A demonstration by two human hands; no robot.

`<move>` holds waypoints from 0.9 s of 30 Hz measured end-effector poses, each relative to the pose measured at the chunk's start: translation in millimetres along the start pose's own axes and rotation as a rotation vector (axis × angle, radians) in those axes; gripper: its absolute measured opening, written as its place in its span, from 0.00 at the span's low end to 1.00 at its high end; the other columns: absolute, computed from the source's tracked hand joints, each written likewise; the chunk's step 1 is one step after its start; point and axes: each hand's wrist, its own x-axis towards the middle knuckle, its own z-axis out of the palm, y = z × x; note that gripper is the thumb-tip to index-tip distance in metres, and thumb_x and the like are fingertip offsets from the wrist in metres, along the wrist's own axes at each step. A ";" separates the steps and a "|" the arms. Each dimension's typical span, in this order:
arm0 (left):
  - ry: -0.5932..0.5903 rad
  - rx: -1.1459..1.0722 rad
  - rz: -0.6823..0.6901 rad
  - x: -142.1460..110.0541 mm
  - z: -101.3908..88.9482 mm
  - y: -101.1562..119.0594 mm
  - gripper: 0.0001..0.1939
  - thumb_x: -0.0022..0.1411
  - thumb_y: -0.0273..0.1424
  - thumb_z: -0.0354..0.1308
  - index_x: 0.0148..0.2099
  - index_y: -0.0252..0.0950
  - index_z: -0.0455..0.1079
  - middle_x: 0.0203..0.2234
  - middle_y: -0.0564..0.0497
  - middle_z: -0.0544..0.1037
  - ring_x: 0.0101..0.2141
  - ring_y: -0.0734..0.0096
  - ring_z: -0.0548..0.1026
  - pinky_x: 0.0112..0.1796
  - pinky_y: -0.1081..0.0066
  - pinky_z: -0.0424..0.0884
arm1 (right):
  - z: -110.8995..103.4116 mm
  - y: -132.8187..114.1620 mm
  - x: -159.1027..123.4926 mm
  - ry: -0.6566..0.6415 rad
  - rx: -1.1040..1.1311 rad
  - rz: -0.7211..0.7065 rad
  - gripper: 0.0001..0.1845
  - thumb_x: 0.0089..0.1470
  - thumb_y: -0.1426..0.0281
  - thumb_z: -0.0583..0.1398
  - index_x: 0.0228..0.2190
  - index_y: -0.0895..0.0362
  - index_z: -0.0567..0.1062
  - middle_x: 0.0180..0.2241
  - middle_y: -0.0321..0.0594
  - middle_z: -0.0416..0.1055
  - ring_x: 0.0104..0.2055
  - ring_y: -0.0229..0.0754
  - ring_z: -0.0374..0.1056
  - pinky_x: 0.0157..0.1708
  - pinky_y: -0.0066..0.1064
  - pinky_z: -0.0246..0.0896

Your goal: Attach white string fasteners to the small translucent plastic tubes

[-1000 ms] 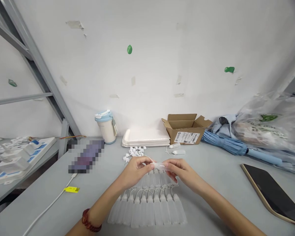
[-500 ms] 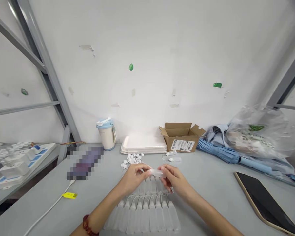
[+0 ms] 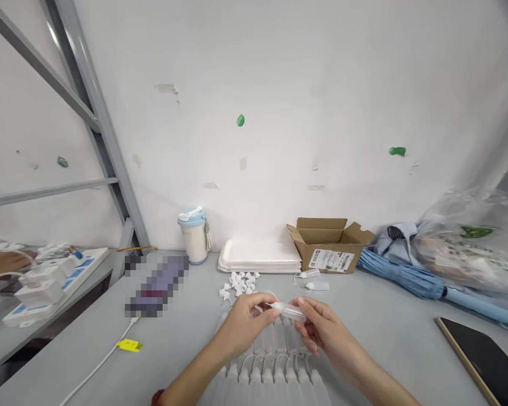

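Between my two hands is a small translucent plastic squeeze bottle (image 3: pixel 294 312), lying nearly level with its narrow white tip to the left. The fingertips of my left hand (image 3: pixel 252 321) pinch that tip end, where a thin white strap curves up; the exact grip is partly hidden. My right hand (image 3: pixel 319 324) has its thumb and fingers closed on the base end. Below the hands, similar bottles (image 3: pixel 271 386) lie side by side in two rows, with thin straps looping from their necks. Just beyond my left hand is a pile of small white nozzle caps (image 3: pixel 239 283).
Along the wall stand a blue-lidded cup (image 3: pixel 195 237), a stack of white trays (image 3: pixel 260 256) and an open cardboard box (image 3: pixel 330 248). Two loose bottles (image 3: pixel 317 286) lie before the box. An umbrella (image 3: pixel 410 276) and phone (image 3: pixel 482 361) lie right; a cable (image 3: pixel 97 366) runs left.
The camera view has turned slightly left, so everything sits further right and lower. Both hands still hold the bottle, which now shows more of its body. At far left, another person's hand has appeared.
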 end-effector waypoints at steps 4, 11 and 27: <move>-0.021 -0.047 -0.078 -0.8 0.4 3.6 0.08 0.54 0.32 0.56 0.33 0.32 0.71 0.26 0.51 0.72 0.28 0.72 0.67 0.30 0.74 0.62 | 2.9 -7.1 -6.5 -0.023 -0.107 -0.020 0.23 0.48 0.50 0.57 0.33 0.59 0.66 0.18 0.29 0.63 0.14 0.27 0.52 0.14 0.21 0.48; -0.020 -0.063 -0.159 0.0 0.3 2.0 0.11 0.57 0.34 0.54 0.28 0.31 0.69 0.21 0.53 0.70 0.23 0.75 0.66 0.27 0.74 0.64 | 8.8 -11.5 -12.5 0.003 -0.310 -0.093 0.24 0.46 0.53 0.60 0.37 0.58 0.66 0.22 0.33 0.68 0.17 0.31 0.58 0.18 0.25 0.53; -0.065 -0.147 -0.123 1.0 1.8 1.6 0.18 0.57 0.41 0.54 0.31 0.30 0.72 0.25 0.48 0.72 0.29 0.69 0.70 0.27 0.71 0.69 | 3.8 -3.8 -9.7 0.054 -0.361 -0.216 0.20 0.52 0.55 0.55 0.36 0.60 0.71 0.25 0.37 0.69 0.20 0.34 0.59 0.19 0.25 0.52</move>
